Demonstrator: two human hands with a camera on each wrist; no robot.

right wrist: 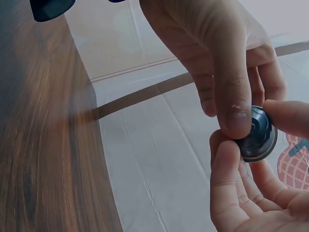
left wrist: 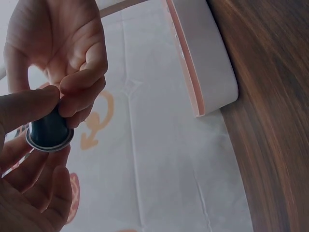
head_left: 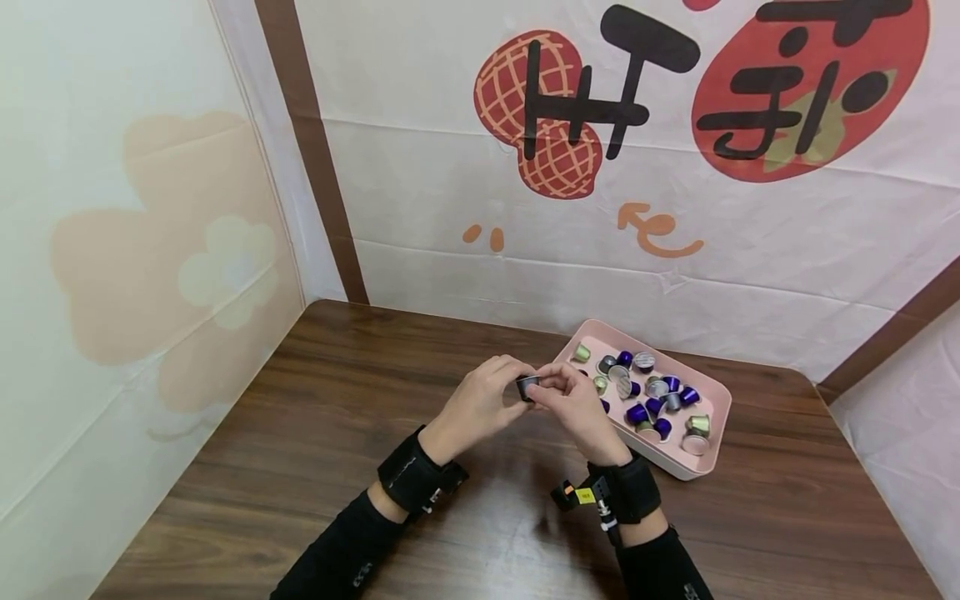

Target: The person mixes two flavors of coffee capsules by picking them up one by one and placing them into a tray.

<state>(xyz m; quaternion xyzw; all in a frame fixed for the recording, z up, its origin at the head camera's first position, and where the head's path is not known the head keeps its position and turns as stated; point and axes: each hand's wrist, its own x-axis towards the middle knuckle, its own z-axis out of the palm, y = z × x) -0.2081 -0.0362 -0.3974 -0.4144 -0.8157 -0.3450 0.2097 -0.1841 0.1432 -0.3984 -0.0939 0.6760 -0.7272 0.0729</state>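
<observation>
Both hands meet over the table, left of the tray, around one small dark blue coffee capsule (head_left: pixel 528 387) with a silvery rim. My left hand (head_left: pixel 480 404) pinches it between thumb and fingers. From the other side, my right hand (head_left: pixel 581 408) also pinches it, thumb laid against its body. In the left wrist view the capsule (left wrist: pixel 49 131) hangs rim downward, its narrow end partly hidden by fingers. The right wrist view shows the dark capsule (right wrist: pixel 257 135) tilted, with fingertips of both hands on it.
A pink tray (head_left: pixel 667 461) stands at the back right, beside my right hand. Several purple capsules (head_left: pixel 636 414), green capsules (head_left: pixel 698 425) and grey ones lie loose in it. Printed cloth (head_left: pixel 420 183) hangs behind the wooden table (head_left: pixel 337 417) and along its left side.
</observation>
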